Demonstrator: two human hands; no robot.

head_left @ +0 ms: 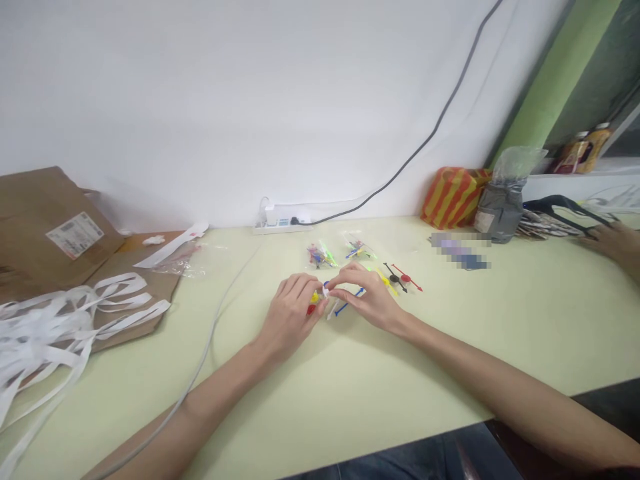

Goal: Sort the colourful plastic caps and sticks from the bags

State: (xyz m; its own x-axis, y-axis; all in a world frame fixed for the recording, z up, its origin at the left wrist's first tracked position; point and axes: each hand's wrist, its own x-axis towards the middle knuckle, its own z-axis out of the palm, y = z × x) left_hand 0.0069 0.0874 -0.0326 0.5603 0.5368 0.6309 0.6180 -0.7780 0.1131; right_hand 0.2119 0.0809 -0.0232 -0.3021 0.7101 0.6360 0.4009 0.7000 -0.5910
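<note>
My left hand (293,310) and my right hand (367,297) meet over the pale green table (350,387), fingers pinched together on a small white piece (326,291). Yellow and red plastic bits show under my left fingers. A blue plastic stick (349,303) lies under my right fingers. Just right of them lie loose sticks: yellow, black (395,277) and red (407,277). Two small clear bags of coloured sticks (320,255) (359,249) lie behind my hands.
A white power strip (281,220) sits at the wall with a grey cable. Brown paper bags (50,227) and white strips (60,320) fill the left. A striped bag (453,197) and a grey pouch (500,207) stand right. Another person's hand (613,241) rests at the far right.
</note>
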